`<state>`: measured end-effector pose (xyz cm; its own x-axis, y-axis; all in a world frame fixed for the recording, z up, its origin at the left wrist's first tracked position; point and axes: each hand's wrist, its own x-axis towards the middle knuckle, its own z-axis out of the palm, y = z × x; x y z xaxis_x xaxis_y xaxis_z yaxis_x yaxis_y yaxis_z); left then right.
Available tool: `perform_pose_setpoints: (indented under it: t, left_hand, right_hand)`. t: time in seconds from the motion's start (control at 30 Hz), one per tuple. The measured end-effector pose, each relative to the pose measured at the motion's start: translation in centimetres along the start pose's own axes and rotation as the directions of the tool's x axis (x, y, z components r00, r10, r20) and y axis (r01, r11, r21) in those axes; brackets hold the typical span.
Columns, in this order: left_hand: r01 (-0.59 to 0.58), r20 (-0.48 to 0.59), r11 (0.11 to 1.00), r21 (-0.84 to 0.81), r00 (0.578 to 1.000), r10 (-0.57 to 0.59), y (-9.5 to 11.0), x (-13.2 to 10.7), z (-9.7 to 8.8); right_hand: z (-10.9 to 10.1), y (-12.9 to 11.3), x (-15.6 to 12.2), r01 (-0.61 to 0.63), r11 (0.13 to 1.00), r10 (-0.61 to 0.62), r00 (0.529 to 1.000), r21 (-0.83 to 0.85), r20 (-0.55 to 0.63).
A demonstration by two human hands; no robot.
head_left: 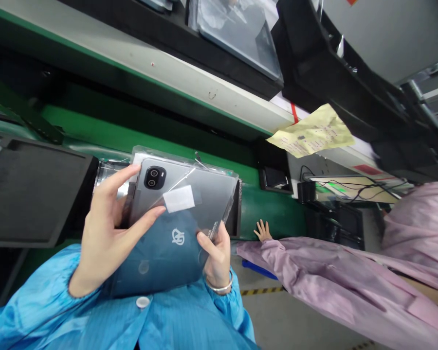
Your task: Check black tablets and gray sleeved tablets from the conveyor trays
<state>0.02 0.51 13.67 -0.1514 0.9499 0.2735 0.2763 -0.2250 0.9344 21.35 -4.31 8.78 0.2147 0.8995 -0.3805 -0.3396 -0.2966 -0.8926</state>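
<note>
A grey-blue tablet (pixel 200 209) in a clear plastic bag is held up close to my body, its back facing me. The dual camera (pixel 155 178) sits at its upper left, and a white label (pixel 178 198) is stuck near the middle. My left hand (pixel 109 228) grips the tablet's left side, thumb on the back and fingers at the upper edge. At the lower right, my right hand (pixel 217 255) pinches the other edge, thumb on the back. The fingers behind the tablet are hidden.
Black trays (pixel 36 194) stand on the green bench (pixel 277 211). Another bagged tablet (pixel 237 39) lies on the shelf (pixel 190 82) above, where a yellow paper (pixel 314 133) hangs. At right, a co-worker in pink (pixel 314 272) rests a hand (pixel 263 230) on the bench.
</note>
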Motion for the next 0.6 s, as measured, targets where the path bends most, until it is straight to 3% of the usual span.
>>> perform_pose_setpoints:
  t: [0.3,0.5,0.6]
  left_hand:
    - [-0.057,0.027,0.998,0.026,0.998,0.056,-0.5,-0.6,-0.1]
    - [-0.2,-0.003,0.947,0.252,0.978,0.208,-0.2,-0.8,-0.3]
    - [-0.242,0.0,0.93,0.276,0.968,0.251,0.1,-0.8,-0.3]
  right_hand:
    - [0.1,-0.1,-0.1,0.028,0.999,-0.028,1.0,-0.017,-0.012]
    - [-0.4,0.4,-0.4,0.095,0.995,-0.095,0.995,-0.011,-0.008]
    - [-0.6,0.7,-0.6,0.116,0.993,-0.116,0.993,-0.011,-0.008]
